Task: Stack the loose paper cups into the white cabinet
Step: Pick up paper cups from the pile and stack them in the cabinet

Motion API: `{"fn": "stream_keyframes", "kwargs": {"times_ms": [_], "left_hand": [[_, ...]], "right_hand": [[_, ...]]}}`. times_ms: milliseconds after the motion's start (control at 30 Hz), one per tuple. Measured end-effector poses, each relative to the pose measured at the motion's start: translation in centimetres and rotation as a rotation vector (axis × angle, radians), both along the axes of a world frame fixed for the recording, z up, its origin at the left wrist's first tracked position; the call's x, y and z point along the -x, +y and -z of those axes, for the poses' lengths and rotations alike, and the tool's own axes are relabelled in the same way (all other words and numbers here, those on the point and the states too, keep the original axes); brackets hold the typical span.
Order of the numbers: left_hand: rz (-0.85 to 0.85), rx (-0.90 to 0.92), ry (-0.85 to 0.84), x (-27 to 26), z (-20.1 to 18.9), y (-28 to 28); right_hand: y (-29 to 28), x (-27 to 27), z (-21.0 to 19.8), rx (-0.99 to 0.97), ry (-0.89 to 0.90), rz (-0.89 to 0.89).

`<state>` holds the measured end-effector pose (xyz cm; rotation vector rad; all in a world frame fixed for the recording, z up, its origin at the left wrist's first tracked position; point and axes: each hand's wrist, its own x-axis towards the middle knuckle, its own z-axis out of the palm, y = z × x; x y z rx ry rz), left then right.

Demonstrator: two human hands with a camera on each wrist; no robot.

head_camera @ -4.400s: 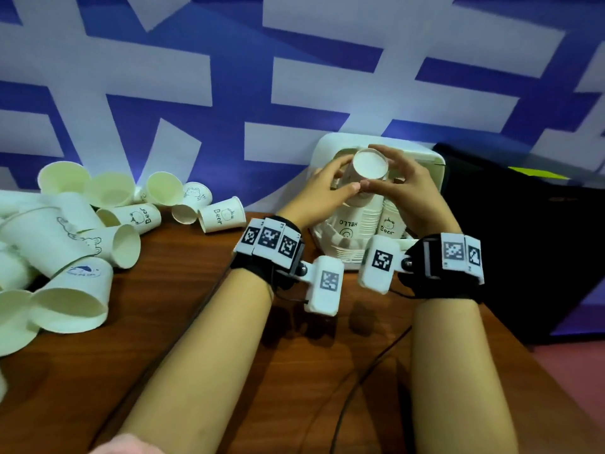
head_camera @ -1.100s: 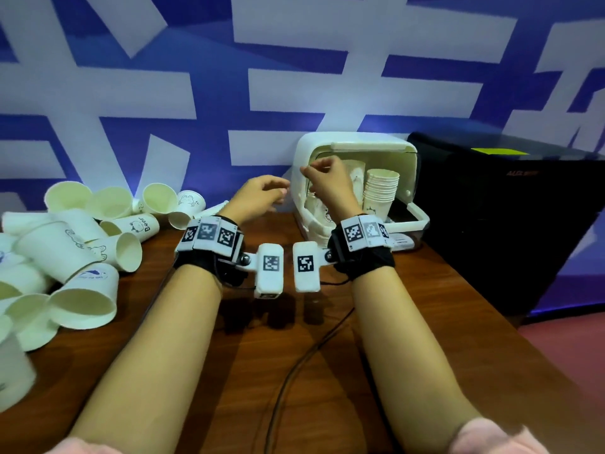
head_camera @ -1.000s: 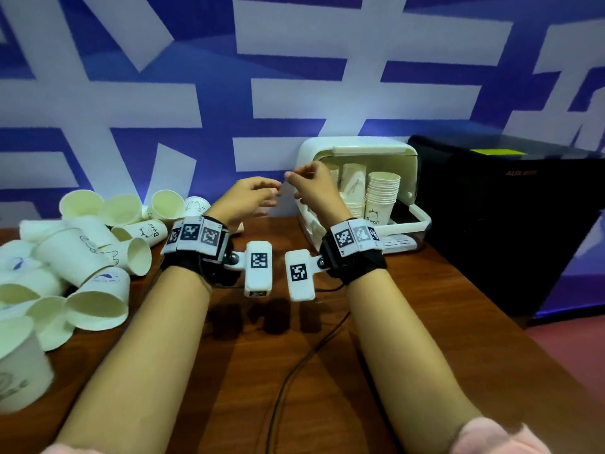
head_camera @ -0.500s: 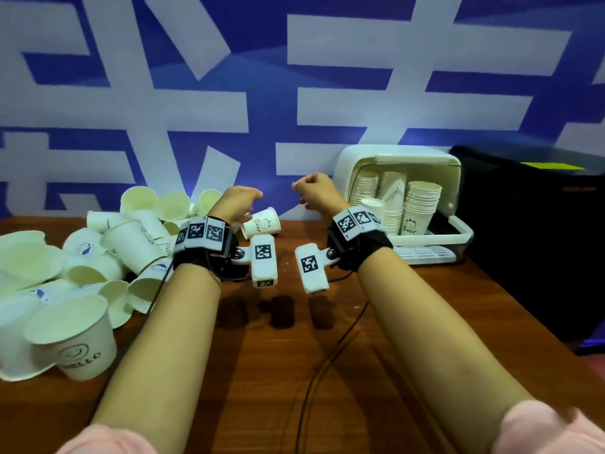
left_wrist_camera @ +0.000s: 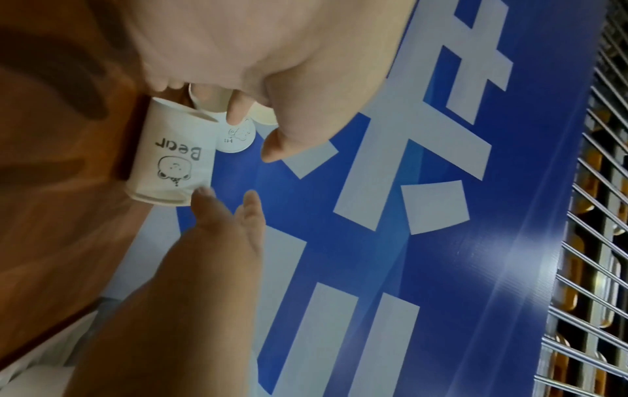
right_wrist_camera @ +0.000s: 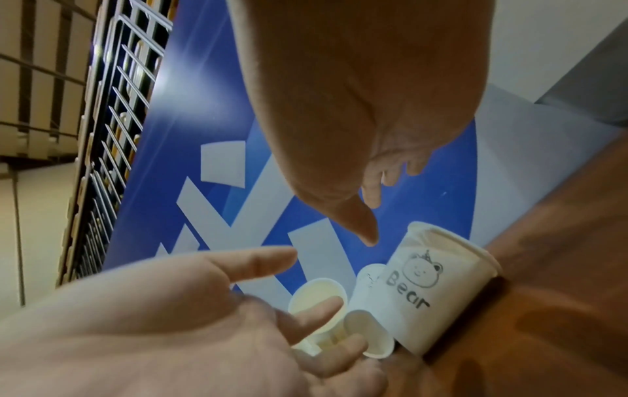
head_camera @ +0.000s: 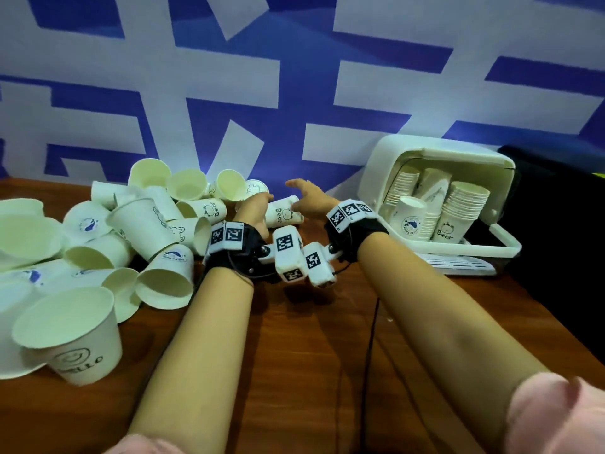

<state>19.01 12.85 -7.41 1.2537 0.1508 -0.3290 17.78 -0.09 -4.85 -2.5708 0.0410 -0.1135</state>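
Observation:
A white paper cup printed "Bear" (head_camera: 283, 213) lies on its side on the wooden table (head_camera: 311, 355), between my two hands. My left hand (head_camera: 258, 202) is open, its fingers spread near the cup's base end (right_wrist_camera: 370, 335). My right hand (head_camera: 299, 195) is open too, with a fingertip at the cup's rim end (left_wrist_camera: 159, 197). Neither hand grips it. The white cabinet (head_camera: 425, 152) stands at the right with its front open. Inside it are several stacks of nested cups (head_camera: 461, 208).
Several loose cups in a pile (head_camera: 137, 244) cover the table's left side, one upright "HELLO" cup (head_camera: 72, 335) nearest me. A black box (head_camera: 556, 240) stands right of the cabinet. A blue and white banner (head_camera: 294, 93) backs the table. A black cable (head_camera: 370, 339) runs between my forearms.
Both hands have left the cabinet and moved left to the lying Bear cup. Their fingers have opened from curled to spread. The view has swung left toward the pile.

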Motion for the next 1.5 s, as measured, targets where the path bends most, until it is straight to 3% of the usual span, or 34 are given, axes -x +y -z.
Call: {"fn": "stream_keyframes", "kwargs": {"times_ms": [67, 200, 367, 533, 667, 867, 1200, 1333, 1500], "left_hand": [[-0.004, -0.021, 0.055, -3.3, 2.5, -0.6], [-0.016, -0.032, 0.024, 1.8, -0.4, 0.2], [0.038, 0.096, 0.095, 2.8, -0.6, 0.0], [0.074, 0.192, 0.147, 2.4, 0.0, -0.3], [0.039, 0.111, 0.152, 1.7, 0.6, -0.3], [0.13, 0.03, 0.16, 1.4, 0.7, -0.5], [0.257, -0.284, 0.042, 2.9, -0.7, -0.6], [0.361, -0.265, 0.014, 3.7, -1.8, -0.8], [0.418, -0.284, -0.179, 5.0, -4.1, -1.8]], "right_hand": [[0.6, -0.5, 0.7, 0.092, 0.036, -0.044], [1.2, -1.3, 2.2, 0.302, 0.013, 0.023], [1.3, -0.9, 3.0, 0.541, -0.029, 0.164], [0.8, -1.3, 2.9, 0.543, -0.07, 0.143], [0.8, -1.5, 2.9, 0.576, -0.022, 0.102], [1.0, -0.8, 3.4, 0.753, -0.005, 0.143], [-1.4, 2.3, 2.2, 0.707, 0.062, 0.107], [-2.3, 4.6, 0.8, 0.606, 0.095, 0.082], [-4.1, 7.4, -0.5, 0.349, 0.0, 0.086]]}}
